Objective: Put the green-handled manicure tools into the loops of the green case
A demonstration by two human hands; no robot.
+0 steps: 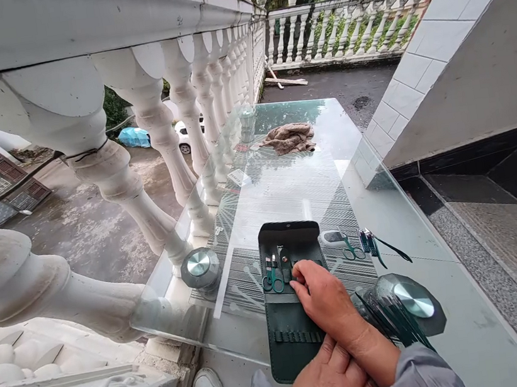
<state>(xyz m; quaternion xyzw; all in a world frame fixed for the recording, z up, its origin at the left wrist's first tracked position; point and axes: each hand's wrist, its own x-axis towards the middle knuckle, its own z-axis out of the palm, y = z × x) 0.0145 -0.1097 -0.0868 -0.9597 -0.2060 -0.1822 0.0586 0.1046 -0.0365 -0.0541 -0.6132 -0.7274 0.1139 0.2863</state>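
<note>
A dark green manicure case (pixel 292 335) lies unfolded on the glass table. Small green-handled scissors (pixel 277 284) and another slim tool sit in its upper left slots, beside a strapped-in tool (pixel 285 263). My right hand (pixel 324 293) is closed in a pinch at the slots right of these; its fingers hide what they hold. Below, my left hand (pixel 328 378) grips the case's lower right edge, fingertips partly covered by my right forearm. Farther right lie green-handled scissors (pixel 353 248), nail clippers (pixel 368 242) and a long-handled nipper (pixel 392 247). Several slim dark tools (pixel 393 315) are bunched beside my right forearm.
The glass tabletop (pixel 287 193) rests on faceted supports with round metal caps (pixel 199 263). A crumpled brown cloth (pixel 290 138) lies toward the far end. White balusters (pixel 130 197) line the left side; a tiled sloping wall (pixel 432 63) and stone steps (pixel 503 212) are on the right.
</note>
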